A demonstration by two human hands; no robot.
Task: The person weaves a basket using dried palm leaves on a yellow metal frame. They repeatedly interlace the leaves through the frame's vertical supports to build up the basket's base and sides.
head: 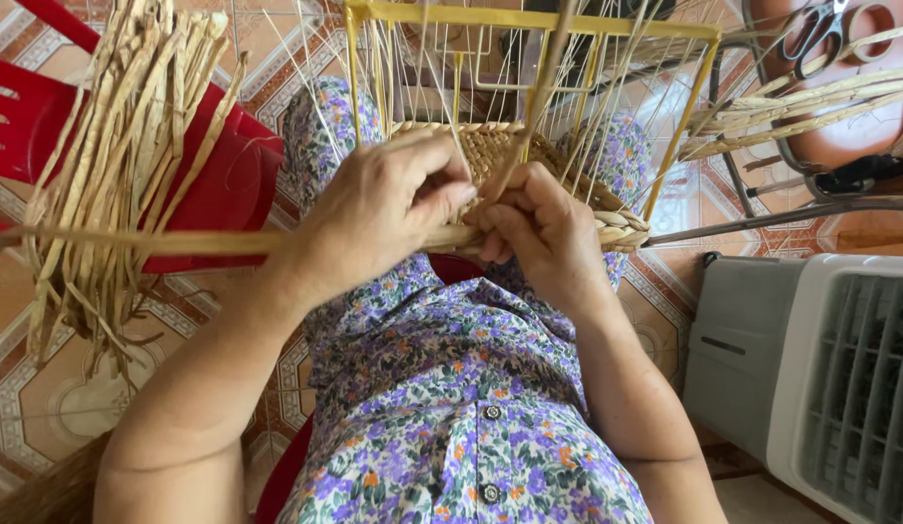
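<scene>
Layout: both hands meet at the near edge of a woven piece held on the lap.

Left hand (378, 213) and right hand (539, 233) touch over the weave (500, 155), inside a wire frame (529, 19). A long strand (131, 241) runs left from them. Straw bundle (121, 146) lies left, on a chair (233, 175); scissors (820, 29) far right; fan unit (820, 378) near right.

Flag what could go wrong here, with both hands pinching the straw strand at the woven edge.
1. The long tan straw strand runs far out left from the left hand; it might snag on the hanging bundle of dried straw.
2. The right hand works among thin pale upright strands in the yellow metal frame; a tug might bend or displace them.
</scene>
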